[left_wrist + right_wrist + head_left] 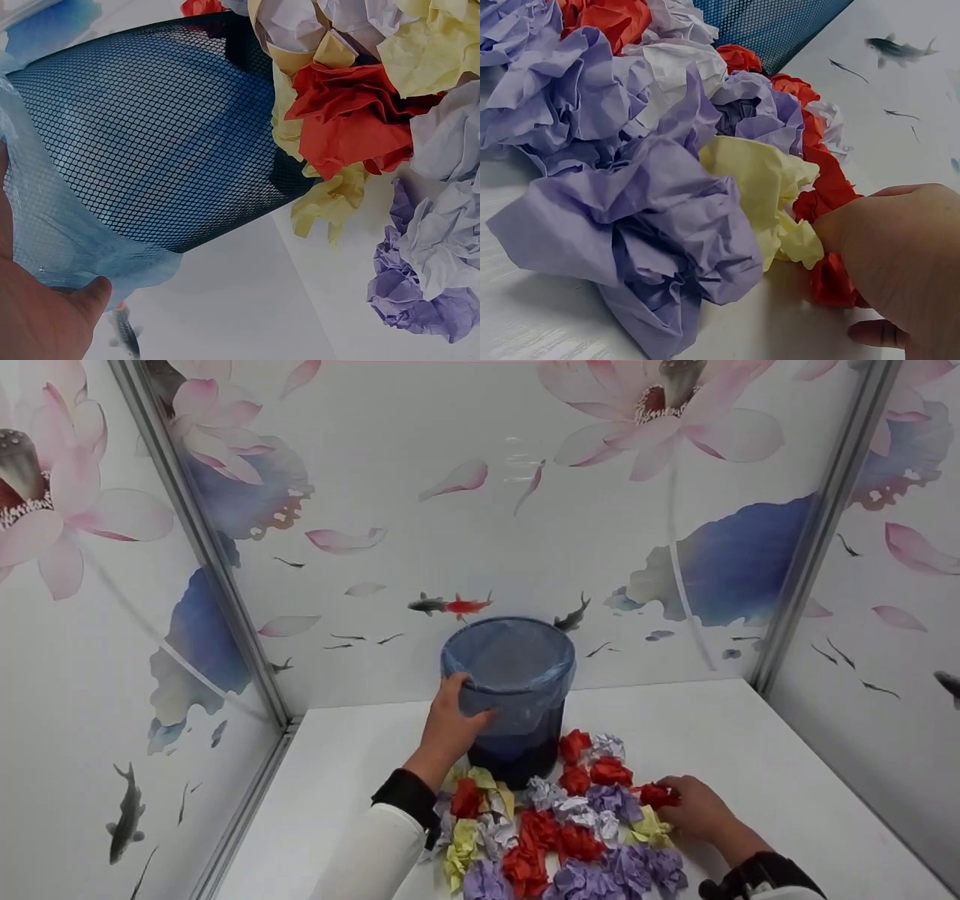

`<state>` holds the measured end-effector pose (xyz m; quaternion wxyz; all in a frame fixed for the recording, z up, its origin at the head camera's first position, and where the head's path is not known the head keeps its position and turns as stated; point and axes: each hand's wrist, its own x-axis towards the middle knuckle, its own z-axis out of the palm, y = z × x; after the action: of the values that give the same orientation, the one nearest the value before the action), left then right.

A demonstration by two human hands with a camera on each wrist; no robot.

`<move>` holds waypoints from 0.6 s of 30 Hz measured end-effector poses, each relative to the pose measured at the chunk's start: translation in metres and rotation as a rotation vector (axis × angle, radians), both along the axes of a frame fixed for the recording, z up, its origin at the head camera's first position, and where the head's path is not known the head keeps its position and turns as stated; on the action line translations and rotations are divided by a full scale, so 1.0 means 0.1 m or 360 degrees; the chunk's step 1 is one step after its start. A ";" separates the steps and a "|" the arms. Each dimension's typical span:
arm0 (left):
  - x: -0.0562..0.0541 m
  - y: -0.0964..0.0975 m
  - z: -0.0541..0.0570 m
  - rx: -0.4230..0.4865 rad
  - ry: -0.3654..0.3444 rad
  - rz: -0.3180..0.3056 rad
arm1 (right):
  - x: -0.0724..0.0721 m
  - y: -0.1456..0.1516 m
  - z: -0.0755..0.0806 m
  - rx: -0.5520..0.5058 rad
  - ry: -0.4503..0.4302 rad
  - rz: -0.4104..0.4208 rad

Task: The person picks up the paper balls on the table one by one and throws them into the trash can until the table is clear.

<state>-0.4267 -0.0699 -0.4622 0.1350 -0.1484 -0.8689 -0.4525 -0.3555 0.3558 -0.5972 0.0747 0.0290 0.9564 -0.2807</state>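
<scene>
A dark mesh wastebasket [517, 746] stands on the white table, lined with a translucent blue bag [551, 679] folded over its rim. My left hand [454, 727] holds the basket at the left of its rim, thumb pressed on the bag's outside, as the left wrist view also shows. To the right of a spread of crumpled paper balls, my right hand [697, 810] pinches a red paper ball [656, 795]. In the right wrist view that red ball [832, 281] is partly hidden behind the fingers. A yellow paper ball [757, 199] lies right beside it.
Several red, purple, white and yellow paper balls, such as a purple one [589, 879], crowd the table in front of the basket. A flower-printed back wall [375, 660] rises behind it. Side panels with metal posts [202, 540] frame the table.
</scene>
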 end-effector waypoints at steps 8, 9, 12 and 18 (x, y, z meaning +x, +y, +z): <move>-0.03 -0.01 -0.01 -0.0001 0.0038 0.0003 | 0.01 0.03 -0.10 0.0021 0.0188 -0.0010; -0.03 0.00 -0.01 -0.0002 0.0036 0.0001 | 0.01 0.03 -0.11 0.0020 0.0194 -0.0016; -0.03 0.02 -0.02 -0.0009 0.0031 -0.0002 | 0.00 0.04 -0.12 -0.0007 0.0167 -0.0060; -0.02 0.04 -0.05 -0.0001 0.0024 -0.0003 | 0.01 0.07 -0.15 -0.0100 0.0100 -0.0162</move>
<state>-0.4284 -0.0658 -0.4674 0.1412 -0.1526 -0.8679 -0.4511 -0.3549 0.3626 -0.6120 0.0311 0.0662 0.9463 -0.3148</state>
